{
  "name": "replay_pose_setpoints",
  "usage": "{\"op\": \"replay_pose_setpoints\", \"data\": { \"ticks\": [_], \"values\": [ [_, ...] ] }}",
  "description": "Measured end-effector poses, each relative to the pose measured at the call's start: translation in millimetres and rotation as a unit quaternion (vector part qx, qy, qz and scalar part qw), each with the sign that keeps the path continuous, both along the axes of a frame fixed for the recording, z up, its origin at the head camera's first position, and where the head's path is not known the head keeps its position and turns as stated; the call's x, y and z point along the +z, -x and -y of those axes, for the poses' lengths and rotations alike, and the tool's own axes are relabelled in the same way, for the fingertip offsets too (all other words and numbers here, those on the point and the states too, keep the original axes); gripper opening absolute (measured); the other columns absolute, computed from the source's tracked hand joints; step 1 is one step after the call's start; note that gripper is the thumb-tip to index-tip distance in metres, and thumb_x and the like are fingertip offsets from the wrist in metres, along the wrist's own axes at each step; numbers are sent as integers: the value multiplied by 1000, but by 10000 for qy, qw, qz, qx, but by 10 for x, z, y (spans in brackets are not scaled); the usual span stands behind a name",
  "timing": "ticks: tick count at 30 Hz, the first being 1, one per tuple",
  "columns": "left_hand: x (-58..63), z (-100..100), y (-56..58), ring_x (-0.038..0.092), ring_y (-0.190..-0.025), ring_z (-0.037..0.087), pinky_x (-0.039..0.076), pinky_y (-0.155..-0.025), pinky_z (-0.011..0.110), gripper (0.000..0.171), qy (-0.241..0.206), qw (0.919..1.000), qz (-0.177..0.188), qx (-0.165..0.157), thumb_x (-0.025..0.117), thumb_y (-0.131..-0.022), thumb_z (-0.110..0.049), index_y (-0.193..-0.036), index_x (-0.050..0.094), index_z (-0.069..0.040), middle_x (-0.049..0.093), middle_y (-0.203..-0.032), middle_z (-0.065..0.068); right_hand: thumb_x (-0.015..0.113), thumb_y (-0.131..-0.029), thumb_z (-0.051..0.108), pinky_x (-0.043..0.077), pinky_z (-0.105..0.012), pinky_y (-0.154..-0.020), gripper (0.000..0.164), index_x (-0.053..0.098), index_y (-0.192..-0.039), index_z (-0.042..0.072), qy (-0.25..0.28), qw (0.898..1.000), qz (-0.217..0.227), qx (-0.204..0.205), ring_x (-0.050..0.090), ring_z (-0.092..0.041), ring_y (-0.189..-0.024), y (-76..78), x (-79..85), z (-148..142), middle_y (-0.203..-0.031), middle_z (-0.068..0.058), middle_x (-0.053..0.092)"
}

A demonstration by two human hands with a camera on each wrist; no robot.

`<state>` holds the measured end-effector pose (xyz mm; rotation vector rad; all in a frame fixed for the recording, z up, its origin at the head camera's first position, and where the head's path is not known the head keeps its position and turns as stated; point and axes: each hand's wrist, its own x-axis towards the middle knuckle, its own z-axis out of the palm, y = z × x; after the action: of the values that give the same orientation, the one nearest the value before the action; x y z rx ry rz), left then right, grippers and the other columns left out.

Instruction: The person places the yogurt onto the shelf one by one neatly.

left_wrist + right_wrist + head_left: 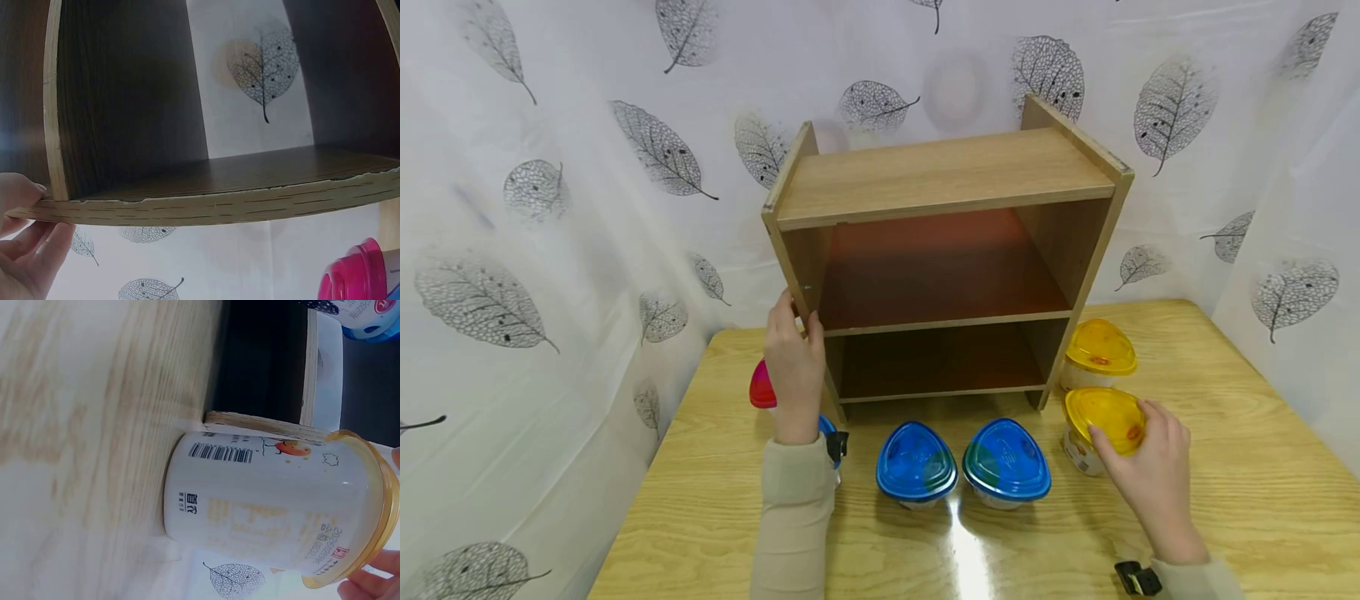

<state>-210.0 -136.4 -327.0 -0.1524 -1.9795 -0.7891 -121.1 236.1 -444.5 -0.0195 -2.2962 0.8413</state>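
Leftmost, a pale curtain (587,275) printed with grey leaves hangs beside the wooden bench (700,508). Near the bench's left side, a pink-lidded tub (761,388) shows partly from behind the left hand (796,358). That hand's grip pinches the front edge of the cabinet's left side panel, thumb on the inner face and fingers on the outer one (the left wrist view shows both). Under the same wrist, which carries a black strap (837,447), part of a blue-lidded tub (827,429) peeks out.

The open-fronted wooden cabinet (940,179) stands towards the back of the bench, with a top board and two darker shelves below. In front of it, two more tubs sit side by side: the left blue tub (917,461) and the right blue tub (1007,460).

Just beyond the cabinet's right foot, the rear yellow tub (1099,348) stands behind the front yellow tub (1106,419). The right hand (1152,468) has its grip around the front one's lid, thumb at the near side and fingers at the far right; that tub's white base meets the bench.
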Motion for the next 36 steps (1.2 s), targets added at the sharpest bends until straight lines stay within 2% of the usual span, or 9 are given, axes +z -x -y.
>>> {"op": "replay_pose_setpoints", "data": {
  "ticks": [9, 18, 25, 32, 36],
  "values": [
    [-5, 4, -2, 58, -85, 32, 51, -69, 39, 35, 30, 10000, 51, 43, 60, -82, -2, -113, 48, 9, 56, -100, 23, 74, -61, 17, 28, -52, -80, 67, 44, -109, -20, -106, 9998, -61, -154, 36, -47, -98, 2, -1, 21, -106, -35, 45],
    [-6, 2, 10, 57, -85, 32, 51, -69, 39, 35, 10, 10000, -37, 29, 60, -82, -2, -112, 48, 10, 56, -98, 24, 71, -64, 10, 28, -57, -85, 64, 42, -113, -19, 100, 9995, 283, -14, 35, -48, -103, 0, 21, -13, -112, -35, 42],
    [-12, 5, 11, 57, -84, 32, 51, -68, 40, 35, 22, 10000, -46, 47, 61, -81, -2, -112, 49, 9, 56, -97, 23, 66, -69, 10, 28, -59, -89, 61, 40, -118, -16, 69, 9989, 423, 183, 34, -48, -107, -5, 2, -57, -119, -34, 40],
    [-13, 9, 8, 57, -84, 32, 51, -67, 39, 36, 29, 10000, 15, 44, 61, -81, -2, -113, 49, 9, 56, -97, 23, 61, -75, 13, 25, -58, -93, 60, 37, -124, -14, -80, 9980, 273, 570, 34, -50, -109, 2, -66, -108, -122, -35, 38],
    [-8, 10, 4, 58, -85, 32, 51, -67, 39, 36, 46, 10000, 10, 34, 61, -82, -2, -114, 48, 9, 56, -98, 23, 61, -79, 17, 21, -57, -96, 62, 35, -125, -14, 39, 9981, 220, 581, 30, -50, -112, -7, -92, -93, -126, -34, 34]
  ]
}}
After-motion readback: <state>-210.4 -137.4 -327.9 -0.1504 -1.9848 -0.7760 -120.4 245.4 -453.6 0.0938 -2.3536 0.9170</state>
